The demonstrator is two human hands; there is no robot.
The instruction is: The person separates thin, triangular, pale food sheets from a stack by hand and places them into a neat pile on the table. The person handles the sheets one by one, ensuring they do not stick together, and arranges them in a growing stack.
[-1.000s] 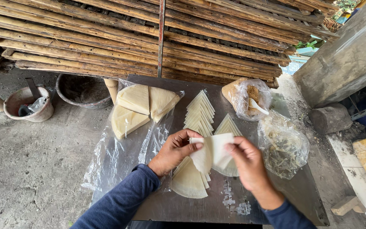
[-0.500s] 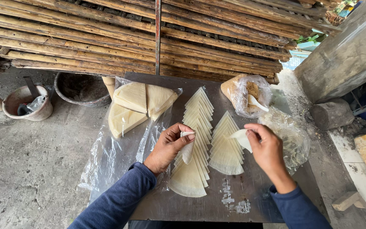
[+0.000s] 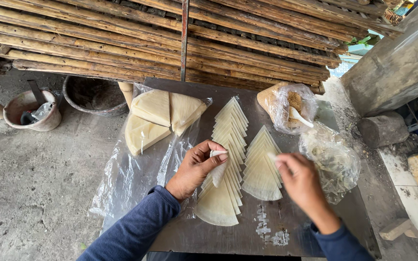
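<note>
A pale folded wrapper (image 3: 218, 170) is pinched in the left hand (image 3: 197, 166), thumb and fingers closed on it just above the long fanned row of wrappers (image 3: 226, 164) that runs down the middle of the table (image 3: 180, 237); it is held lifted rather than laid flat, apparently so that it is kept apart from the row. The right hand (image 3: 300, 181) is blurred at the 3 o'clock edge of the shorter fan (image 3: 261, 166); its fingertips are drawn together on the top sheet there, though whether anything is gripped cannot be told. Both fans are overlapped like shingles with points toward 12 o'clock, so that each sheet's edge is left exposed for picking. At 10 o'clock, thicker wedge stacks (image 3: 163, 118) are kept on clear plastic (image 3: 126, 183), off the bare metal. At 1 o'clock a bag of filling (image 3: 289, 104) with a white spoon (image 3: 300, 117) is set within reach, and a crumpled bag (image 3: 332, 162) lies at 3 o'clock.
</note>
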